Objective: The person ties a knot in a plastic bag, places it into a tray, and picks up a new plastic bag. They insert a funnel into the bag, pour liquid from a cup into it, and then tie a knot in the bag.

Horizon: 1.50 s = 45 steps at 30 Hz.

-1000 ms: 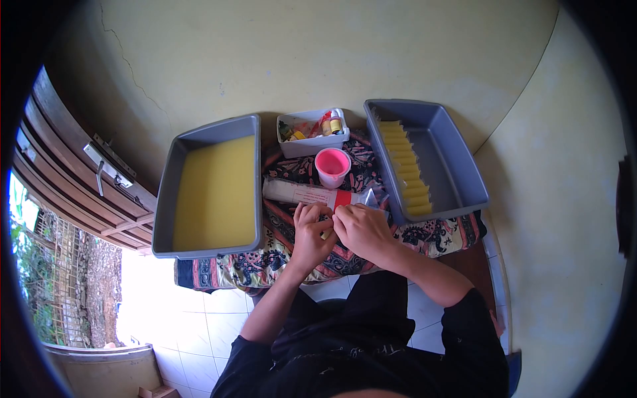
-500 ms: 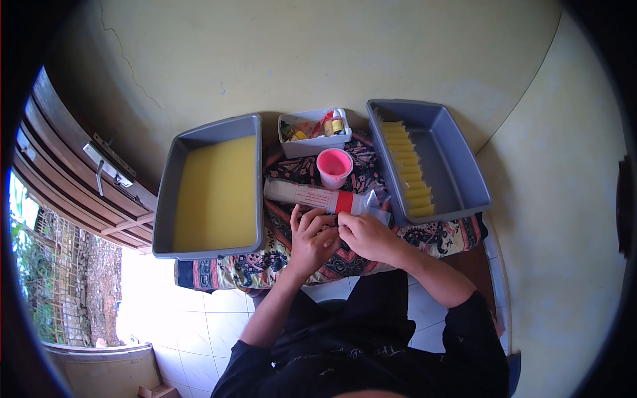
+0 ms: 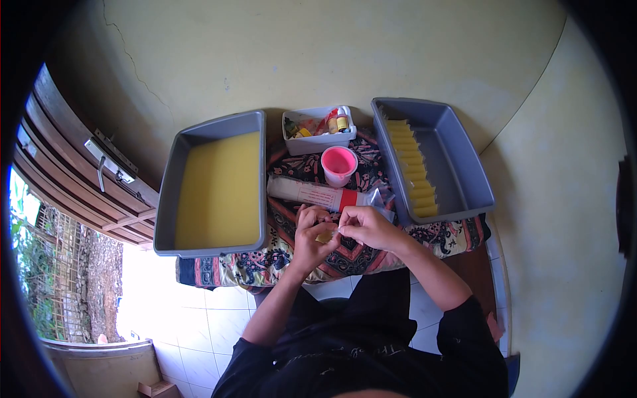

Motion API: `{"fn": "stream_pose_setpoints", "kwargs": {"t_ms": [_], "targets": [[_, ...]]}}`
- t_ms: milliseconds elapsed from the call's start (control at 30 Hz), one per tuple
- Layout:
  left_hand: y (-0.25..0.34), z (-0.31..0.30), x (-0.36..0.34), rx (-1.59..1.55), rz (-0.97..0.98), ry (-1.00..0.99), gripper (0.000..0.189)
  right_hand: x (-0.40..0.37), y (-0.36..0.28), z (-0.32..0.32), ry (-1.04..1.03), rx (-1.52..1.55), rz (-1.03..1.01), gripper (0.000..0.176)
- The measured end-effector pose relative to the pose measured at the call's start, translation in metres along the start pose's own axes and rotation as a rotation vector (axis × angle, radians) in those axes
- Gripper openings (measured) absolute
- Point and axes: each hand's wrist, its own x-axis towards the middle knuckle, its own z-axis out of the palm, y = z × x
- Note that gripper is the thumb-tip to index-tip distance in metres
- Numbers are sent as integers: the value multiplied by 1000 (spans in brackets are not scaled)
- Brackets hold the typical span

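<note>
My left hand [image 3: 310,243] has its fingers curled round a small yellow packet [image 3: 324,236], mostly hidden in the hand. Pinched at the packet's end is my right hand [image 3: 369,229], its fingertips meeting the left ones. Just beyond both hands lies a clear plastic bag roll [image 3: 308,192] with a red band. Behind the roll stands a pink cup [image 3: 338,166]. At the left, a grey tray [image 3: 263,192] holds yellow liquid. The right grey tray [image 3: 458,149] has a row of several filled yellow packets [image 3: 413,166] along its left side.
A white basket [image 3: 320,141] with small bottles stands against the wall. Patterned cloth [image 3: 282,265] covers the table. A wooden door [image 3: 73,152] with a metal handle stands at the left.
The yellow packet now shows between my hands. My left fingers have curled in more, and my right hand's pinch at the packet's end has come into view.
</note>
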Motion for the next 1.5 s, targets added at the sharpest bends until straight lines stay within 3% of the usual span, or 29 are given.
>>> {"fn": "stream_pose_setpoints", "kwargs": {"t_ms": [100,167,333,433,500,567,667,833,900,967,1033,1233,1300,1333,1400,1500], "targets": [[0,0,1,-21,33,-69,18,-4,-6,-2,11,26,52,8],[-3,2,0,-256,-100,-131,19,-4,1,-4,16,26,22,8],[-14,11,-1,-503,-183,-179,17,-4,7,-5,45,-19,-15,7],[-12,11,2,-644,-273,-183,16,-5,9,-1,148,-146,-102,7],[-10,10,3,-666,-306,-185,15,-5,2,2,257,-433,-335,9],[-9,11,2,-742,-441,-195,14,-5,4,6,290,-473,-417,10],[-9,12,2,-865,-495,-185,13,-6,6,10,340,-525,-535,11],[-12,14,2,-726,-396,-137,12,-9,7,8,327,-489,-543,12],[-11,13,3,-641,-335,-108,12,-11,8,10,287,-79,-251,13],[-10,12,6,-335,-192,-64,14,-13,3,9,249,75,-192,16],[-5,12,7,-291,-178,-49,15,-13,4,7,210,225,-133,20],[4,8,6,-269,-160,-91,15,-11,17,3,200,132,-141,19],[5,8,6,-306,-192,-136,16,-12,9,5,248,-217,-166,19],[5,8,7,-248,-133,-132,16,-11,10,8,248,-215,-167,19],[5,8,9,-189,-71,-129,15,-9,13,17,437,-514,-370,20],[7,11,8,-149,-104,-91,15,-7,20,25,531,-583,-489,23]]}}
